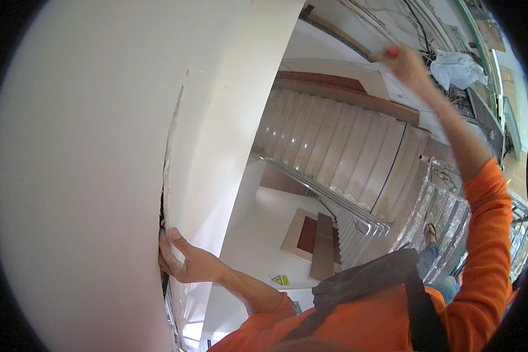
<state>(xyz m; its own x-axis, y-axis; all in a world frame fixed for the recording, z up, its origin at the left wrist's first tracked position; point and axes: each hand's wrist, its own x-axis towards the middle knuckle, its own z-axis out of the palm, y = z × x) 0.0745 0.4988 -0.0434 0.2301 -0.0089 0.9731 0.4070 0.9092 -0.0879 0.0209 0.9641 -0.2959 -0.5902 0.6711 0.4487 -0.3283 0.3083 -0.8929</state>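
My left hand (185, 261) is low, fingers curled flat; my right hand (406, 66) is raised, arm extended, fist closed.

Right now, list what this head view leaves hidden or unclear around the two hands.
- Left hand: fingertips hidden inside the dark crack in the white wall; what's behind the crack is unseen.
- Right hand: it covers the red-tipped thing, so its kind is unclear.
- White cloth: blurred near the rim.

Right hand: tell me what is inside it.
The raised right hand closes around something red; only a small red end shows above the fingers. The rest is covered by the grip, so its kind cannot be told.
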